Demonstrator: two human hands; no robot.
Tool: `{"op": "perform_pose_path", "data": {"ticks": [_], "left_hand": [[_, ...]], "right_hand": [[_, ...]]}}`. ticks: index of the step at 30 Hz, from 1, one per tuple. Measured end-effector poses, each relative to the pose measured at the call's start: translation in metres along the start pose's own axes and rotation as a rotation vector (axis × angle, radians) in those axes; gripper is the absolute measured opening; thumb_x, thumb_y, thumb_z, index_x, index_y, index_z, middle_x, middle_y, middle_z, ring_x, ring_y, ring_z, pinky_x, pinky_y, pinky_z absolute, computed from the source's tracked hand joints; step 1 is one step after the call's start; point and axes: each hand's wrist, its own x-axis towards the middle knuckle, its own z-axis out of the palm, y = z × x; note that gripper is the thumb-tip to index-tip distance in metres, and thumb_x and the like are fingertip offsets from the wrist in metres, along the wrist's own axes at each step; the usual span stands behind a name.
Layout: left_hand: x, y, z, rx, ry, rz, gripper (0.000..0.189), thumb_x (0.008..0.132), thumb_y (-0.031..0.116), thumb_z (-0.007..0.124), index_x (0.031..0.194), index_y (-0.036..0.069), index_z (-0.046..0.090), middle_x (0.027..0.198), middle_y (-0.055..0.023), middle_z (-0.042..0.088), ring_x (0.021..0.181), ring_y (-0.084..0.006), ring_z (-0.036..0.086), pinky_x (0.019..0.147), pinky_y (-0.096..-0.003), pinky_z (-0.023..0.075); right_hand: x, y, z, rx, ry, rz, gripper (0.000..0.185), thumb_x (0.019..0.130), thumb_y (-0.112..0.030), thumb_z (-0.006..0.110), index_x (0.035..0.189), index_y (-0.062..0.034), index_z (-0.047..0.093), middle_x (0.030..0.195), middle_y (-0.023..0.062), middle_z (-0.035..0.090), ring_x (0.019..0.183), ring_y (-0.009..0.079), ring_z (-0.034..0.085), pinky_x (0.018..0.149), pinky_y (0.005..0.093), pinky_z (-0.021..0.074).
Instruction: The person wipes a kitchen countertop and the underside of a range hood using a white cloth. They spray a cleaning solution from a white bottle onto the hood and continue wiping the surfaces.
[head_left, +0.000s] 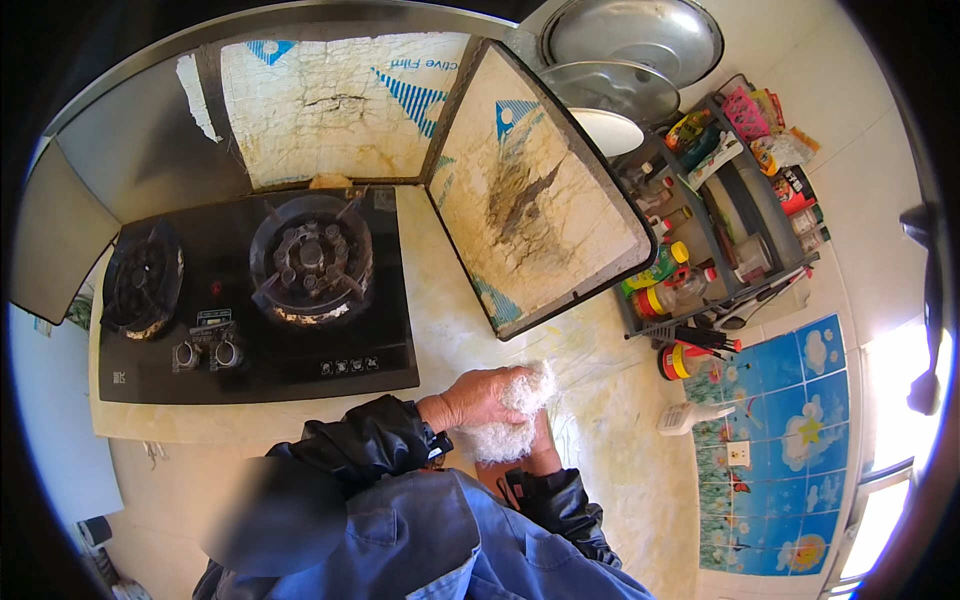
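My left hand (480, 396) is closed around a frayed white fibrous scrubbing pad or wad of mesh (499, 441), part of which sticks out past the fingertips. Against its lower right side is my right hand (544, 448), mostly hidden by the wad; its fingers do not show, so its grip cannot be told. Both hands are in front of my blue apron (420, 525), over the near part of the yellowish marbled countertop (600, 420). A black glass gas hob (225, 300) lies to their left.
A greasy, film-covered splash guard (540, 202) stands behind the hands, its dark rim close to them. At right are a grey rack (720, 225) with bottles and packets, a white bottle (679, 418) and a wall socket (739, 453). Metal lids (634, 37) lean at the back.
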Motion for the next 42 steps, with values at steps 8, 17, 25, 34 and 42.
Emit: {"op": "perform_pose_path", "data": {"ticks": [8,17,25,34,42], "left_hand": [[0.0,0.01,0.005,0.167,0.107,0.021,0.069,0.078,0.038,0.077,0.138,0.018,0.05,0.124,-0.0141,0.065,0.111,-0.0351,0.063,0.095,-0.0398,0.05],[0.012,-0.053,-0.005,-0.148,0.487,-0.098,0.035,0.091,0.012,0.069,0.125,0.003,0.063,0.116,-0.0087,0.07,0.109,-0.0218,0.066,0.097,-0.0338,0.0512],[0.019,-0.066,0.015,-1.166,0.542,-0.372,0.037,0.101,0.026,0.054,0.131,0.004,0.057,0.119,-0.01,0.066,0.104,-0.0204,0.066,0.092,-0.0366,0.0551],[-0.026,-0.052,0.01,-1.281,0.273,-0.564,0.074,0.096,0.046,0.06,0.151,0.006,0.03,0.152,-0.0095,0.039,0.134,-0.0254,0.044,0.108,-0.047,0.04],[-0.102,-0.038,-0.025,-0.654,0.118,-0.679,0.058,0.098,0.024,0.063,0.146,0.0,0.041,0.141,-0.0174,0.052,0.128,-0.0241,0.052,0.103,-0.036,0.0452]], "right_hand": [[-0.018,-0.003,0.029,0.236,0.103,0.009,0.042,0.102,-0.039,0.044,0.13,-0.0095,0.055,0.123,0.0111,0.063,0.111,0.0296,0.061,0.092,0.0403,0.0527],[-0.022,-0.056,0.036,-0.95,-0.006,-0.877,0.028,0.09,0.007,0.053,0.111,-0.0022,0.069,0.109,0.01,0.068,0.096,0.0217,0.064,0.086,0.033,0.0512],[-0.005,-0.044,0.067,-0.936,-0.164,-0.701,0.102,0.078,-0.019,0.08,0.157,-0.0066,0.017,0.16,0.0196,0.02,0.148,0.0318,0.021,0.118,0.0425,0.0238],[0.073,-0.017,0.047,-1.354,-0.01,-0.935,0.064,0.071,-0.005,0.078,0.131,-0.0033,0.056,0.138,0.0207,0.049,0.123,0.0403,0.052,0.098,0.0409,0.0475],[0.141,0.046,0.072,-1.868,-0.182,-1.103,0.063,0.076,-0.009,0.067,0.137,-0.0224,0.056,0.143,0.0223,0.043,0.121,0.0538,0.044,0.098,0.0584,0.0425]]}}
